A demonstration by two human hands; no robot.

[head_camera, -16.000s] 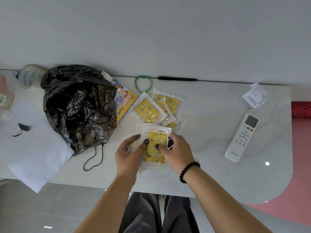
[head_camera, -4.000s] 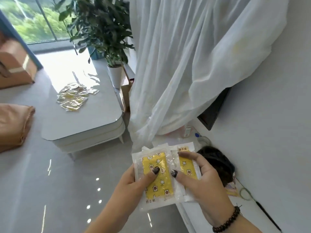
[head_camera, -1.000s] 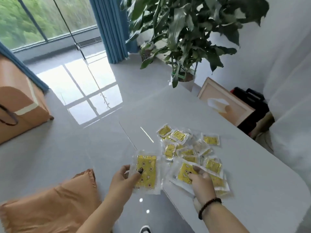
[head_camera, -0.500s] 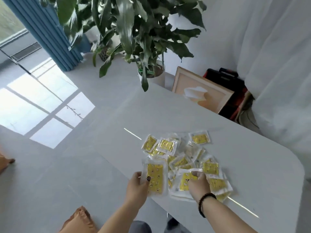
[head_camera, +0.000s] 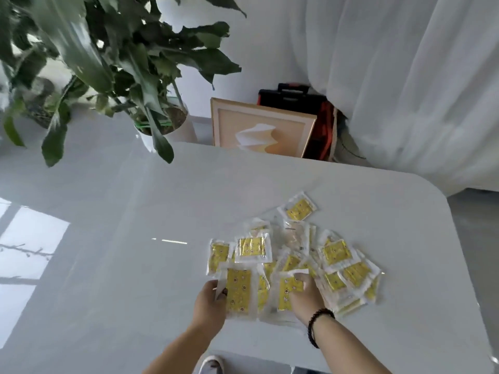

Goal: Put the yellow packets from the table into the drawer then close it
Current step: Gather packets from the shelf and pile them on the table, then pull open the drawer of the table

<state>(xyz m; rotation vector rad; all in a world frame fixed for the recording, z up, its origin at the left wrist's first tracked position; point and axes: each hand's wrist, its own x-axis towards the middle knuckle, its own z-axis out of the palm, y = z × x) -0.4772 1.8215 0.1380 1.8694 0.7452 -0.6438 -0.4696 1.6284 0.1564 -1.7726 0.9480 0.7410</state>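
Both bare forearms reach forward from the near edge of the desk (head_camera: 108, 238), side by side. The left hand (head_camera: 209, 303) is curled, thumb pinched over fingers on a packet (head_camera: 239, 290). The right hand (head_camera: 305, 294), a dark bead bracelet (head_camera: 314, 326) at its wrist, lies palm down, fingers bent on another.

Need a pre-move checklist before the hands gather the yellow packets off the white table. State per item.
1. Left hand has a grip on a clear-wrapped yellow packet, thumb on its face: ok.
2. Right hand is on the packets: ok, it lies flat on one near the front edge; a closed grip cannot be told.
3. Yellow packet pile is all on the glossy white table, none over the edge: ok.
4. Pile is tidy enough for a single scoop: not ok, the packets are spread and overlapping, one outlier at the far side.
5. Drawer located and open: cannot tell, no drawer in view.
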